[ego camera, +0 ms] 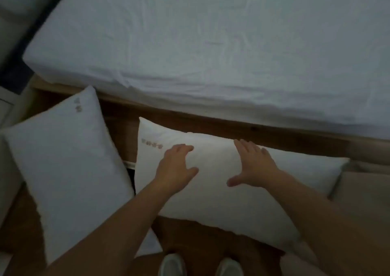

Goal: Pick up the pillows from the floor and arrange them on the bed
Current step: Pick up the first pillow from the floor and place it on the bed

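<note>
Two white pillows lie on the floor beside the bed (pixel 211 43), which has a white sheet and nothing on it. The right pillow (pixel 213 201) rests against the wooden bed frame, with small printed marks near its upper left corner. My left hand (pixel 175 168) and my right hand (pixel 253 166) hover just over its middle, both with fingers spread and holding nothing. The left pillow (pixel 67 170) lies tilted, one corner pointing at the bed frame, untouched.
The wooden bed frame (pixel 253 128) runs along the mattress edge. Brown wooden floor (pixel 190 237) shows below the pillows, with my two shoes (pixel 202 265) at the bottom edge. A beige surface (pixel 363 191) sits at the right, and a dark strip (pixel 21 60) at the far left.
</note>
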Demonstrator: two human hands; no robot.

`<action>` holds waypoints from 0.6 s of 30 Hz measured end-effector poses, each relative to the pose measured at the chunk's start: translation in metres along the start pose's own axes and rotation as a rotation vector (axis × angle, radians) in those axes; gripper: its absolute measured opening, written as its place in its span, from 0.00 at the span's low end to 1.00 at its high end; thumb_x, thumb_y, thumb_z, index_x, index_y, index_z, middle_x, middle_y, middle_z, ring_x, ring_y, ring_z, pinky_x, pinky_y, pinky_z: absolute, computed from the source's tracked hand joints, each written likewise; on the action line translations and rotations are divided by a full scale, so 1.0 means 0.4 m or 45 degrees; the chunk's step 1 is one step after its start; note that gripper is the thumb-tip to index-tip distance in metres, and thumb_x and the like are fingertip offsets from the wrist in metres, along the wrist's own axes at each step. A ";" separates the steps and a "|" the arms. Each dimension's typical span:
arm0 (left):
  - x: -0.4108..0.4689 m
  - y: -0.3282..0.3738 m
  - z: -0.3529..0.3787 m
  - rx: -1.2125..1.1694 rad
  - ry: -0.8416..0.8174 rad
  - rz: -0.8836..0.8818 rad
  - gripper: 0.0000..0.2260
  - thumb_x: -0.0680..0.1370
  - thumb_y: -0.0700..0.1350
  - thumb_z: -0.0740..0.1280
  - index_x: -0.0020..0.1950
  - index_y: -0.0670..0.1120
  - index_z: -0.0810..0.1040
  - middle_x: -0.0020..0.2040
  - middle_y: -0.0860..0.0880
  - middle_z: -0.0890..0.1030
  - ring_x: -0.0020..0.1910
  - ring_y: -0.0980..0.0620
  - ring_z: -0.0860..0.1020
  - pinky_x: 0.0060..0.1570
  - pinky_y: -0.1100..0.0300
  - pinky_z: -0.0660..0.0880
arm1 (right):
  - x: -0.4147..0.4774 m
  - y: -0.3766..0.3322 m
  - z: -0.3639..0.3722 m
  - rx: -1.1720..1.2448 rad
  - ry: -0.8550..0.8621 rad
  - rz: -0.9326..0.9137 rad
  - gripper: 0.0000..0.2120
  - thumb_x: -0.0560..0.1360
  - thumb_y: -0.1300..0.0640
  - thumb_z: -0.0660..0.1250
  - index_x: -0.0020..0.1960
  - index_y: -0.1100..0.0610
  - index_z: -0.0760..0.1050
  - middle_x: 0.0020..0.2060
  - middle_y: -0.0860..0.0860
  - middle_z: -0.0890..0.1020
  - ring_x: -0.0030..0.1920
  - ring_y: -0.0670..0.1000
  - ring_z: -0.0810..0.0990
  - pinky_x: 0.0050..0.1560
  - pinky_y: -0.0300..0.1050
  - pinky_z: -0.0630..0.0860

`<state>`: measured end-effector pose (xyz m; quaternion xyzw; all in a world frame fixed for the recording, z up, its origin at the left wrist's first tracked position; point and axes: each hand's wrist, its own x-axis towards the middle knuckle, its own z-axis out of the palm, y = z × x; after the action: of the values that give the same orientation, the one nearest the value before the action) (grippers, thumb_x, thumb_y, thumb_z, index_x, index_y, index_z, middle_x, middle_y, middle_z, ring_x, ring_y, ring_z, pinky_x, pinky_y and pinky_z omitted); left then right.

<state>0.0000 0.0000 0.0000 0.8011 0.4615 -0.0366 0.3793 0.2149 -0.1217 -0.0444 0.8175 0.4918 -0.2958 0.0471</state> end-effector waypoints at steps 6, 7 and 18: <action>0.058 -0.035 0.136 0.126 -0.034 0.017 0.32 0.72 0.55 0.70 0.73 0.54 0.62 0.75 0.50 0.64 0.73 0.49 0.61 0.72 0.49 0.64 | 0.124 0.038 0.121 -0.209 0.043 0.006 0.61 0.47 0.26 0.67 0.73 0.49 0.53 0.69 0.53 0.67 0.69 0.57 0.64 0.68 0.63 0.57; 0.058 -0.042 0.144 0.099 -0.034 0.000 0.32 0.72 0.55 0.70 0.73 0.53 0.63 0.74 0.50 0.65 0.72 0.49 0.62 0.71 0.49 0.65 | 0.129 0.037 0.132 -0.186 0.081 0.018 0.52 0.48 0.28 0.67 0.68 0.48 0.61 0.62 0.51 0.74 0.62 0.55 0.71 0.60 0.58 0.64; -0.139 0.078 0.012 -0.924 0.304 -0.999 0.47 0.59 0.64 0.77 0.71 0.45 0.64 0.68 0.44 0.69 0.63 0.41 0.72 0.62 0.45 0.72 | -0.143 -0.101 -0.097 0.475 -0.126 -0.082 0.21 0.59 0.37 0.71 0.48 0.46 0.77 0.39 0.43 0.82 0.40 0.45 0.79 0.41 0.45 0.77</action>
<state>-0.0067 -0.0515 0.0373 0.3851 0.7484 0.0774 0.5343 0.1788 -0.1313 0.0263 0.7804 0.4515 -0.4230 -0.0905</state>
